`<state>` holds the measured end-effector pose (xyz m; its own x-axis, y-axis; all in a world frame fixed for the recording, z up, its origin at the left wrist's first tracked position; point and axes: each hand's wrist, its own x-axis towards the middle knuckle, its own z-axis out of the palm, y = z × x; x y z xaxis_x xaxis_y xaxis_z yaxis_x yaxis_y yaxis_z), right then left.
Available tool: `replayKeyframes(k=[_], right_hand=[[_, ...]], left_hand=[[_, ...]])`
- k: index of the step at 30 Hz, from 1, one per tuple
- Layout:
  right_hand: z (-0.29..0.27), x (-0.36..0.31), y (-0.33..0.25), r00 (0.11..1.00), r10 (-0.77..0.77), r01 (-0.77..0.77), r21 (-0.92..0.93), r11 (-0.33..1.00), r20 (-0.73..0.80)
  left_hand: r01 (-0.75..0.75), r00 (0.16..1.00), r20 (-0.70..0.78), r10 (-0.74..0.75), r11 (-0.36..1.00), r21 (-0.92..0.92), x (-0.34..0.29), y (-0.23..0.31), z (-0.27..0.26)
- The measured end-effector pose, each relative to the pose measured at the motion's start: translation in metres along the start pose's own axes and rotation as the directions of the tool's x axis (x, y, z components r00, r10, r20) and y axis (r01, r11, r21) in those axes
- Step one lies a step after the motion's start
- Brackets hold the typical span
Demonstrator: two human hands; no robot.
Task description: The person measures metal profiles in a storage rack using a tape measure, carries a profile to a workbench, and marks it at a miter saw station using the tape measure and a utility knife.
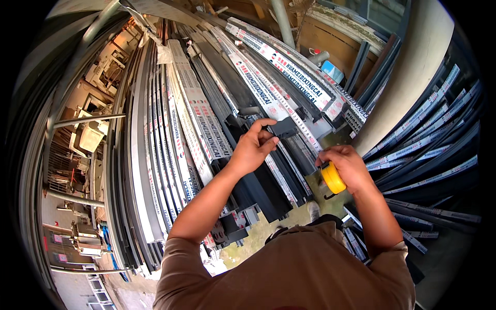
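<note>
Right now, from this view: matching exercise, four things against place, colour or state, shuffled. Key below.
1. Tape case
2. Tape blade
3. Left hand
4. Pillar

A. Pale, between two stacks of profiles
B. White, drawn out over profiles
C. Yellow, in the right hand
D. At a dark grey piece

Pairs: 1-C, 2-B, 3-D, 4-A

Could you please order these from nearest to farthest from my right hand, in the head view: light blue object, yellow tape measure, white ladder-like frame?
1. Yellow tape measure: held in the right hand.
2. Light blue object: beyond the hand, toward the picture's top.
3. White ladder-like frame: far off, at the picture's lower left.
</note>
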<state>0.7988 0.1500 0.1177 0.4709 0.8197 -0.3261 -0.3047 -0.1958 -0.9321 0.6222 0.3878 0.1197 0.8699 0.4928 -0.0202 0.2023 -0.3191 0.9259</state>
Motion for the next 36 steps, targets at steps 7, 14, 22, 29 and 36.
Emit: replayKeyframes(k=[7,14,22,29,36], right_hand=[[0.007,-0.014,0.001,1.000,0.023,-0.023,0.003,1.000,-0.021],[0.014,-0.012,0.015,0.999,0.031,-0.031,-0.005,1.000,-0.009],[0.015,-0.012,0.018,0.999,0.038,-0.038,0.007,0.999,0.014],[0.016,-0.014,0.018,0.999,0.049,-0.050,0.042,0.998,0.015],[0.014,-0.011,0.023,1.000,0.016,-0.017,0.028,0.999,0.024]], left_hand=[[-0.026,0.999,0.023,0.026,0.999,-0.034,0.004,-0.010,-0.003],[-0.052,0.999,0.005,0.052,0.996,0.078,0.003,-0.008,-0.002],[-0.092,0.995,-0.017,0.095,0.988,0.123,0.003,-0.009,-0.003],[-0.077,0.997,-0.020,0.080,0.991,0.106,0.002,-0.009,-0.002],[-0.011,1.000,-0.004,0.011,0.987,-0.161,0.004,-0.019,0.000]])
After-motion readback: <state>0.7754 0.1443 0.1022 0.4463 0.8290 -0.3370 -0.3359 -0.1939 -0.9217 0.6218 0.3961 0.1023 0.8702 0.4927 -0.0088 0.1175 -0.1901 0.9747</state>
